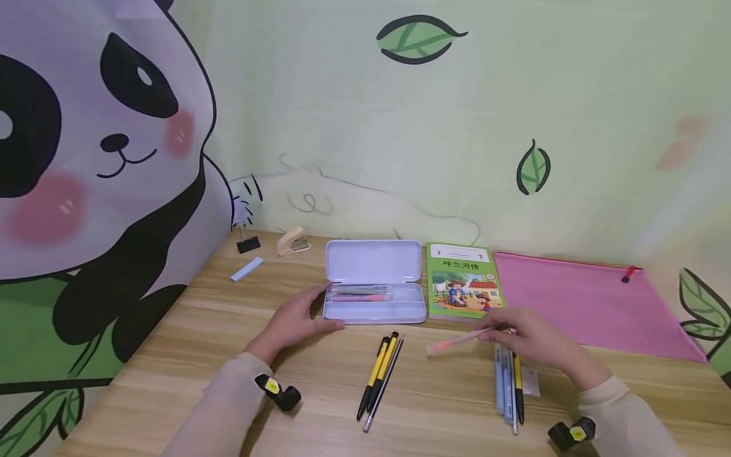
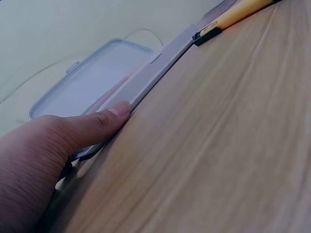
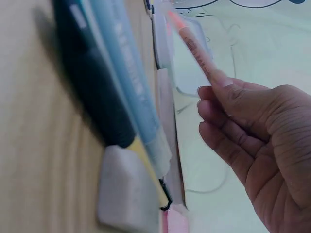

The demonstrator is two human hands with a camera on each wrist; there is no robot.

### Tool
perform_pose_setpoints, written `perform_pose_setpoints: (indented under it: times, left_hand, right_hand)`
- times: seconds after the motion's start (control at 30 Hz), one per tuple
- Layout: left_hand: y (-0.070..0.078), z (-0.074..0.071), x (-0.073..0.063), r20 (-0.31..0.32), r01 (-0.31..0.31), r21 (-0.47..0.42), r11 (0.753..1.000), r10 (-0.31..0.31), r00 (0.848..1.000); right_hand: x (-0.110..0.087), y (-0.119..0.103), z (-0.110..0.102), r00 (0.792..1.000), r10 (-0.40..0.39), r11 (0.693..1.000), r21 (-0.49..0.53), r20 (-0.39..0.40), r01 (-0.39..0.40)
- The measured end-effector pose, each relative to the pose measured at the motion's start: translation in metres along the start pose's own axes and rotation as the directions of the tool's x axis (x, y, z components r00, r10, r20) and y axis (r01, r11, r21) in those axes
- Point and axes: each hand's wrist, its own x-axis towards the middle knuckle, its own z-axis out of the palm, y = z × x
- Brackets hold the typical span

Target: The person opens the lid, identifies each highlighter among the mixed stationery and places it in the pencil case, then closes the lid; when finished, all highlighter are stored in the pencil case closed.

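Note:
My left hand [image 1: 292,322] grips the left front corner of an open pale lilac pencil case [image 1: 409,311], thumb along its front edge. In the left wrist view, the thumb [image 2: 99,124] lies against the case's side wall. Pens [image 1: 356,298] lie in the case's back compartment, one of them pink. Above the table, my right hand [image 1: 533,336] pinches a pink-orange highlighter [image 3: 194,48] between thumb and fingers, its bright end pointing left toward the case. Below that hand lie blue pens [image 1: 504,384], a yellow-and-black pen [image 1: 518,387] and a white eraser [image 3: 129,189].
Two yellow-and-black pens [image 1: 378,374] and a pencil [image 1: 385,381] lie in front of the case. Right of it are a green book [image 1: 457,254] and a pink zip pouch [image 1: 577,298]. A stapler [image 1: 294,241], a binder clip [image 1: 248,244] and a blue strip [image 1: 247,269] lie back left.

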Motion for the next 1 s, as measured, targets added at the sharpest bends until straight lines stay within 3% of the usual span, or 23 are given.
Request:
perform_pose_setpoints:
  times: [0.2,0.43,0.57,0.83,1.0]
  left_hand:
    - [0.0,-0.001,0.001,-0.009,-0.013,0.008,1.0,0.013,1.0]
    - [-0.001,0.0,0.001,-0.009,-0.014,-0.001,1.0,0.014,1.0]
    - [-0.002,0.001,0.001,-0.005,-0.016,-0.007,1.0,0.016,1.0]
    - [-0.003,-0.001,0.001,0.0,0.0,-0.009,1.0,0.0,1.0]
    - [-0.002,-0.002,0.0,0.008,-0.018,-0.016,1.0,0.018,1.0]
  right_hand:
    - [0.012,-0.005,-0.003,0.994,-0.051,0.998,-0.044,-0.097,0.047]
    - [0.047,-0.032,0.001,0.979,0.047,0.989,-0.127,-0.197,-0.073]
    - [0.075,-0.051,0.015,0.969,0.106,0.986,-0.102,-0.221,-0.132]
    - [0.138,-0.076,0.061,0.985,0.127,0.988,-0.069,-0.119,-0.135]
    - [0.154,-0.083,0.082,0.994,0.095,0.992,-0.078,-0.062,-0.1]
